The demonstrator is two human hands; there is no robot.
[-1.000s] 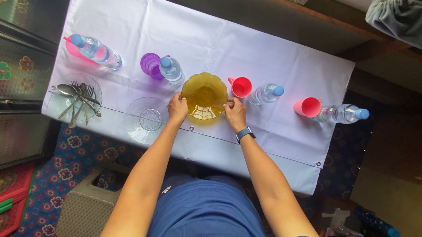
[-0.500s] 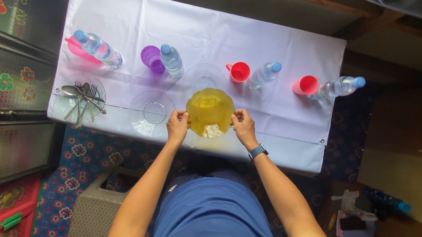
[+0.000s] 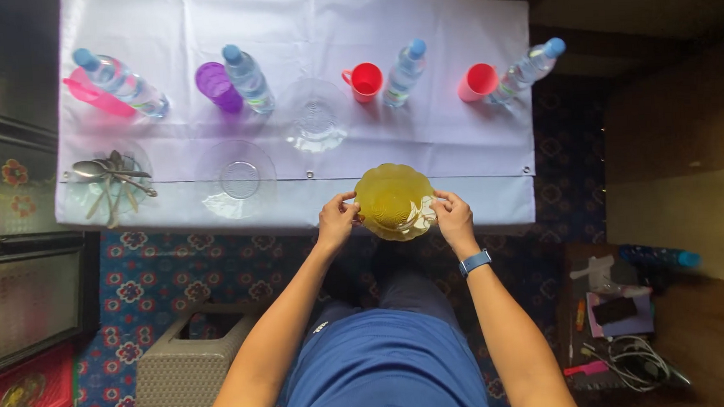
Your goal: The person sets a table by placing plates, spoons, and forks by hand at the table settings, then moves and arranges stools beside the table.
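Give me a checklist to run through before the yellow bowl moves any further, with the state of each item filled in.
1. Both hands on the bowl: the left hand and right hand grip opposite rims of the yellow bowl. Ok.
2. Bowl level: it looks roughly level. Ok.
3. Bowl empty: something pale shows through near its right side; cannot tell.
4. Bowl supported: it hangs over the near edge of the white tablecloth, carried only by the hands. Not ok for letting go.
5. Nearby glassware apart: the clear plate and clear dish lie away from the bowl. Ok.
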